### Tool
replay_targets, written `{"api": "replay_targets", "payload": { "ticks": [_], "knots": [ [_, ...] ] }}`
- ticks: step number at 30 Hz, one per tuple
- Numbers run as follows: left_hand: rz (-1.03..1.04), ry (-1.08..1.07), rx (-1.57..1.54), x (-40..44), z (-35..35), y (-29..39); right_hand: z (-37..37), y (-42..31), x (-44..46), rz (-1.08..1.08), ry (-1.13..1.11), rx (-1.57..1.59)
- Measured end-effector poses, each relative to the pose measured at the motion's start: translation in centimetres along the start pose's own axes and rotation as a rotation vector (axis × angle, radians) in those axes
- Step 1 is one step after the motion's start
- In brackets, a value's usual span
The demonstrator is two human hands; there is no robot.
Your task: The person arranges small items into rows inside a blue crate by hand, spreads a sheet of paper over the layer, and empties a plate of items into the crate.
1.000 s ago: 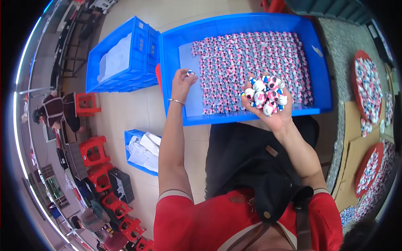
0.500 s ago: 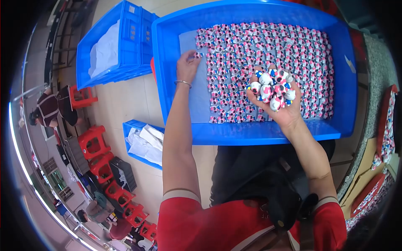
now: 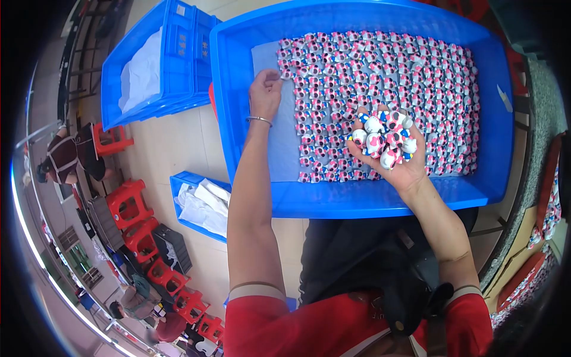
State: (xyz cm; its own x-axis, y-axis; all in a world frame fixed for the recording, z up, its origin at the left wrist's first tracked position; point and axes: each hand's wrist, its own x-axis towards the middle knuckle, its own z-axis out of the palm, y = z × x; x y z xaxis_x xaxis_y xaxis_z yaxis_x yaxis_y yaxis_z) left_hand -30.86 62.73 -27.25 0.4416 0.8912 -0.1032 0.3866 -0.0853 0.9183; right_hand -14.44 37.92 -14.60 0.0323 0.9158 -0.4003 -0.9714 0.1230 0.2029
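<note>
Head camera view, looking down: a large blue tray holds small white, pink and blue figurines in close rows on a pale liner. Rows cover most of the tray's floor, so the layout looks largely filled; a strip along the left side shows only liner, the main part left uncovered. At the edge of that strip, toward the top, the person's left hand has thumb and fingers drawn together, apparently touching a figurine at a row's end; whether it is gripped, I cannot tell. The right hand is palm up over the rows, fingers half curled around a loose heap of figurines, still outside the rows.
</note>
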Motion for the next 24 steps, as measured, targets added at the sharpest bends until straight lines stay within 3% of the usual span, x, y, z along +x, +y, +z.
{"api": "replay_targets", "payload": {
  "ticks": [14, 18, 24],
  "knots": [
    [0.183, 0.003, 0.217, -0.6, 0.6, 1.1, -0.3, -0.1, 0.2, -0.01, 0.001, -0.028],
    [0.105, 0.013, 0.154, -0.8, 1.0, 1.2, -0.6, -0.3, 0.2, -0.014, -0.01, -0.027],
    [0.248, 0.066, 0.285, -1.6, 1.4, 1.4, -0.7, -0.2, -0.1, -0.021, 0.009, -0.025]
  ]
}}
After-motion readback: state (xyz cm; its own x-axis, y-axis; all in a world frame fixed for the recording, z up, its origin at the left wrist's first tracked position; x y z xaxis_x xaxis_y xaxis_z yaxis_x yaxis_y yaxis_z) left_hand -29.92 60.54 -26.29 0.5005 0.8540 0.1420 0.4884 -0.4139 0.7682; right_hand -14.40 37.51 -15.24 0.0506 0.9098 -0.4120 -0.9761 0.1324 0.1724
